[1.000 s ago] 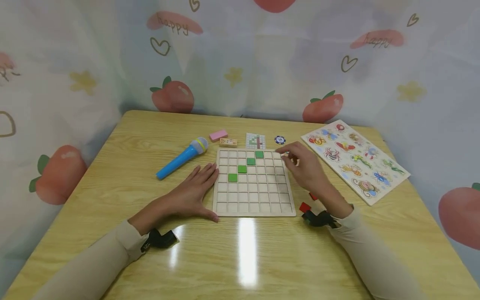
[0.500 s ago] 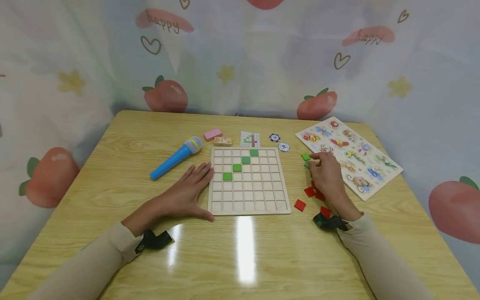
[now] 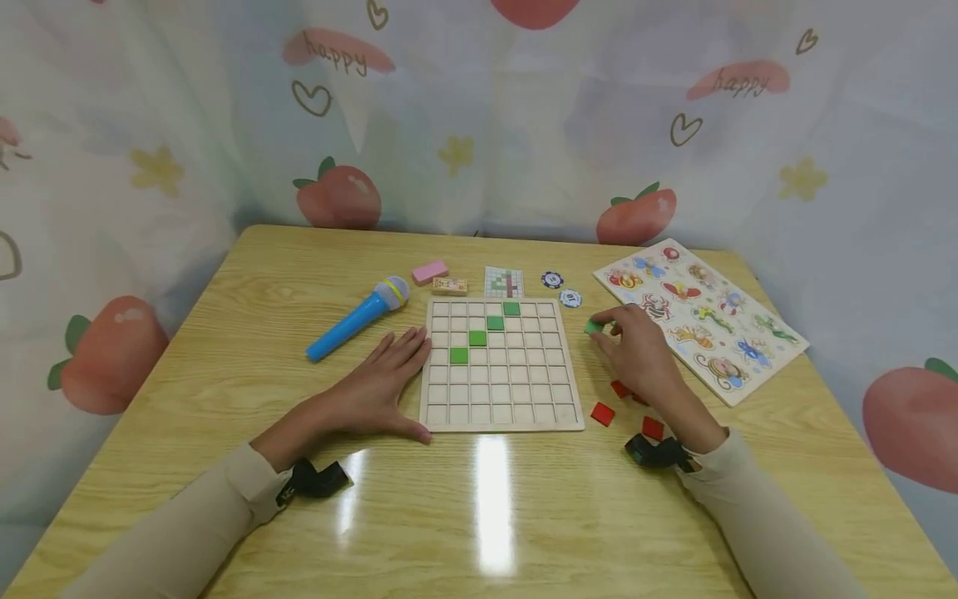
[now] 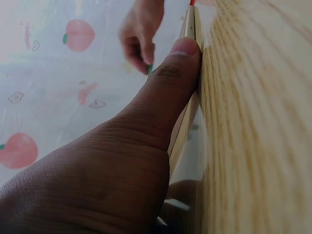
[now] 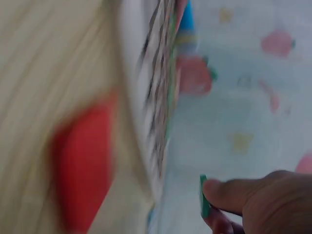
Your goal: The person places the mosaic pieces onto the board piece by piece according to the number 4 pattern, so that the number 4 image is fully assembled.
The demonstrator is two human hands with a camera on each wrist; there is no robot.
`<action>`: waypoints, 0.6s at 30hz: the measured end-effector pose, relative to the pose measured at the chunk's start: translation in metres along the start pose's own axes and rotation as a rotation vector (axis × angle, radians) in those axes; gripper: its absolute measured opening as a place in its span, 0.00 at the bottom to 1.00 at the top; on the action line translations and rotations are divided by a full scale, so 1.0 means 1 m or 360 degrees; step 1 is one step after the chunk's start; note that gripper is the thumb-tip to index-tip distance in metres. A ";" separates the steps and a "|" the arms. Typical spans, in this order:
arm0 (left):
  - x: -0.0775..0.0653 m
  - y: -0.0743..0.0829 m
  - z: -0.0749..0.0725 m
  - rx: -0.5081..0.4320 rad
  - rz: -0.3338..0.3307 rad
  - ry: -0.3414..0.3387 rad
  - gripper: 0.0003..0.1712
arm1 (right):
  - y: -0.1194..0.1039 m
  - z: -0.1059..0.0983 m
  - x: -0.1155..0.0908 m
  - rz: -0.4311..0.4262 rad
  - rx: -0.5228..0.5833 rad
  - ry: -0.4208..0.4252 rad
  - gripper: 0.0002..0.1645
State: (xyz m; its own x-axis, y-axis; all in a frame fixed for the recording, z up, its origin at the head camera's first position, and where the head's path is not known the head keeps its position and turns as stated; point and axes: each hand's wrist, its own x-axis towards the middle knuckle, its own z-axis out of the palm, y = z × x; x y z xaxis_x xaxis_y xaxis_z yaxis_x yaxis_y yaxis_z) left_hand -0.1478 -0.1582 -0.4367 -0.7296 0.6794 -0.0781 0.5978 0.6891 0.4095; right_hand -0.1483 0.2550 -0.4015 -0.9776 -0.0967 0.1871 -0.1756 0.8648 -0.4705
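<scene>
A square wooden grid board (image 3: 521, 393) lies in front of me, with green tiles (image 3: 477, 339) set in a diagonal line of its cells. My left hand (image 3: 382, 387) rests flat along the board's left edge, fingers spread and thumb at the near corner. To the right of the board, my right hand (image 3: 636, 349) pinches a green tile (image 5: 204, 197) between thumb and fingers, held up above the table. Below that hand lie several red tiles (image 3: 602, 413), some partly hidden by it.
Behind the board are a pattern card (image 3: 504, 282), two poker chips (image 3: 570, 298), a pink block (image 3: 430, 272) and a small printed wooden block (image 3: 450, 287). A blue toy microphone (image 3: 359, 319) lies left, an insect picture board (image 3: 703, 320) right.
My right hand went from the board's far right corner to the loose tiles, picked up a green tile, and has moved slightly left with it. The left hand stays put.
</scene>
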 end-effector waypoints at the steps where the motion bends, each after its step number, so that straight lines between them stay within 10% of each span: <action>1: 0.000 0.000 0.000 0.0003 -0.0002 0.0000 0.85 | -0.013 0.002 -0.001 -0.0099 0.0014 -0.0043 0.14; 9: -0.001 -0.001 -0.001 0.0020 0.0015 0.0010 0.84 | -0.111 0.037 0.004 -0.0711 0.0044 -0.0507 0.08; 18: -0.002 -0.003 -0.001 0.0045 0.0030 0.0024 0.84 | -0.144 0.074 0.015 -0.0829 -0.0084 -0.0645 0.04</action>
State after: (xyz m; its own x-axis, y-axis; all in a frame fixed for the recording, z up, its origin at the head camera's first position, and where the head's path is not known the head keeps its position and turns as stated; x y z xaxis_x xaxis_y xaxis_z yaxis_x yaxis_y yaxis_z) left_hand -0.1480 -0.1621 -0.4369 -0.7228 0.6886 -0.0571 0.6205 0.6832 0.3851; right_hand -0.1459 0.0927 -0.3950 -0.7346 -0.6776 0.0345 -0.6413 0.6768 -0.3614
